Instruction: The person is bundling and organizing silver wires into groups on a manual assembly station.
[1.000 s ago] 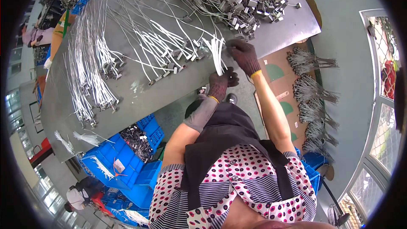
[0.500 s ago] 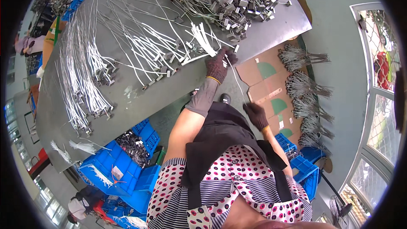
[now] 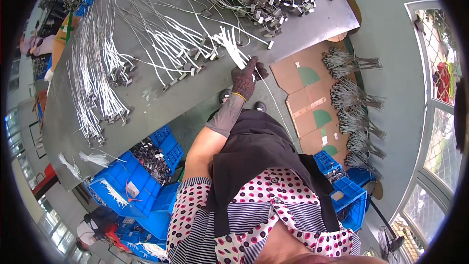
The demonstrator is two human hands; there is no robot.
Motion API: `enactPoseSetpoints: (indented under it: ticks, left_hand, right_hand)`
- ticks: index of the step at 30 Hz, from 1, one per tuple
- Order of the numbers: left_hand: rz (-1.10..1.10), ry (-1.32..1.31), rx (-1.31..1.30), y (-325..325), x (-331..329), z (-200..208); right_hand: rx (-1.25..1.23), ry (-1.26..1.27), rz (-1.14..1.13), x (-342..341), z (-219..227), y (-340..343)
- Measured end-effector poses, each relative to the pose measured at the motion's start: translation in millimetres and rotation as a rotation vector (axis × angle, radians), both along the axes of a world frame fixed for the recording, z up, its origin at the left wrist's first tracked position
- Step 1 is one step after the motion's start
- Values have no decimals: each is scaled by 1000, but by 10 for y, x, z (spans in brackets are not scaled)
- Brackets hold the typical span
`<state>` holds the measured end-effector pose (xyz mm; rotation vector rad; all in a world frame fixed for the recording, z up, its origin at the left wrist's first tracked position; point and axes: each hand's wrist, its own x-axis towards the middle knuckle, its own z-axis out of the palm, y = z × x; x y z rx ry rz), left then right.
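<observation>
My left hand [image 3: 243,82], in a dark knitted glove, is at the table's near right edge. Its fingers are closed on a bundle of white-sleeved wires [image 3: 231,49], whose white ends fan out over the table. A thin pale wire [image 3: 276,101] runs from this hand down to the right and passes out of sight at my black apron. My right hand does not show; my body and apron hide that side. Beside the bundle, more white-sleeved wires with small metal box-shaped ends [image 3: 171,49] lie spread on the grey table [image 3: 146,102].
A heap of metal-ended wires [image 3: 278,0] covers the table's far right. Grey wire bundles [image 3: 359,95] line the wall beside flat cardboard [image 3: 308,102] on the floor. Blue crates [image 3: 129,186] stand below the table at left, another blue crate [image 3: 349,193] at right. A fan [image 3: 388,239] stands lower right.
My right hand has moved down and out of sight, and the pale wire now stretches longer toward my apron. My left hand has shifted slightly left and down, still closed on the bundle.
</observation>
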<state>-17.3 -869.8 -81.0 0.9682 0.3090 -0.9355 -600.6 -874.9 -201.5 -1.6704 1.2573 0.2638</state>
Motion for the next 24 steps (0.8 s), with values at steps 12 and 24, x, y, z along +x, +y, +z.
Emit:
enactPoseSetpoints:
  ticks: [12, 24]
  left_hand:
    - [236, -251, -9, 317, 131, 565]
    - [-93, -173, -15, 705, -244, 492]
  right_hand:
    - [-78, -6, 242, 63, -309, -521]
    - [-182, -256, 434, 2610, 790, -879]
